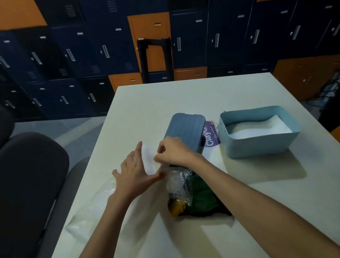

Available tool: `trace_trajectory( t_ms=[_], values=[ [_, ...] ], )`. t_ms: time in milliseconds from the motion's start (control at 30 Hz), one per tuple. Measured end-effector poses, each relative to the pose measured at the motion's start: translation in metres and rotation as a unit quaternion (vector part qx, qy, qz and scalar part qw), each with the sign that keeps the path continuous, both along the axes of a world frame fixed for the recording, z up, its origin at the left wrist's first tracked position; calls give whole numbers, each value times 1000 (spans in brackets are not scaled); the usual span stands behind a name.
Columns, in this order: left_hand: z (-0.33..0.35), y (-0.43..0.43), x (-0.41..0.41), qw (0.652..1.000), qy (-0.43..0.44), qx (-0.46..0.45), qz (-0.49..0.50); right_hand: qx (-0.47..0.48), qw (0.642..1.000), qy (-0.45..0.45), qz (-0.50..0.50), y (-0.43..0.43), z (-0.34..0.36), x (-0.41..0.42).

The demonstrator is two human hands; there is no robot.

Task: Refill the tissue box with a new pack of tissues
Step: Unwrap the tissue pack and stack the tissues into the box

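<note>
Tissue box of light blue plastic (258,147) stands open on the right part of a pale, cream-coloured table (182,97), and a stack of white tissues (258,129) lies inside it. Its darker blue ribbed lid (183,131) lies to the left of it, apart from the box.

The table is in a room with a wall of dark blue and orange metal lockers (92,52). A black tubular frame (154,54) stands behind the far edge of the table. A dark padded chair (23,188) is on the left, and some black cables (334,89) hang on the right.

A clear plastic bag (89,212) lies flat under the left forearm and is hard to see against the table. Beside it is a crinkled bundle (202,195) with green and yellow parts; the right forearm covers some of it, and I cannot tell what it is.

The left hand (135,175) has straight, spread fingers next to a small white sheet (148,158). The right hand (175,151) pinches this sheet with curled fingertips. I cannot tell whether the sheet is paper or film.

A purple wrapper (210,137) lies partly under the lid. On it I can read the white word "Clayo"; the smaller print is not readable.
</note>
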State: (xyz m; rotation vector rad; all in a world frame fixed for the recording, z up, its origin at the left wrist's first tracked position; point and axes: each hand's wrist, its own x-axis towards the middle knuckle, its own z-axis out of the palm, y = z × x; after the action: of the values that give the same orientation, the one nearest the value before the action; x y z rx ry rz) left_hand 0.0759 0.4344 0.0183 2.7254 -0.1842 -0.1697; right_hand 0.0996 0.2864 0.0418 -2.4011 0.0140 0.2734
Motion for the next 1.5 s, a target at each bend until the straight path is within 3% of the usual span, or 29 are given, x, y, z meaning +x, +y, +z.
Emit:
trace_trajectory(
  t_ms=[400, 533, 633, 667, 800, 1033, 1167, 1300, 1500],
  values=[
    [-10, -4, -2, 998, -44, -36, 33, -9, 998, 58, -12, 7, 4, 0],
    [-7, -2, -6, 998, -29, -48, 40, 119, 986, -18, -117, -6, 21, 7],
    [-7, -1, -5, 997, -33, -54, 39, 371, 901, 49, -218, -14, 23, 11],
    [-7, -2, -5, 997, -36, -54, 38, 411, 880, 88, -223, -14, 20, 10],
    [-9, -4, -5, 997, -50, -51, 36, 352, 904, 158, -186, -1, 0, -4],
    [-1, 6, 3, 993, 1, -114, 25, 355, 898, 57, -254, -13, 11, 5],
    [12, 13, 20, 972, 10, -230, 37, 374, 877, -27, -302, -35, 24, 11],
    [41, 4, 34, 930, 13, -367, 25, 403, 873, -79, -264, -49, 41, 7],
    [72, -30, 46, 886, 24, -460, -52, 407, 879, -151, -196, -64, 64, -4]
  ],
)
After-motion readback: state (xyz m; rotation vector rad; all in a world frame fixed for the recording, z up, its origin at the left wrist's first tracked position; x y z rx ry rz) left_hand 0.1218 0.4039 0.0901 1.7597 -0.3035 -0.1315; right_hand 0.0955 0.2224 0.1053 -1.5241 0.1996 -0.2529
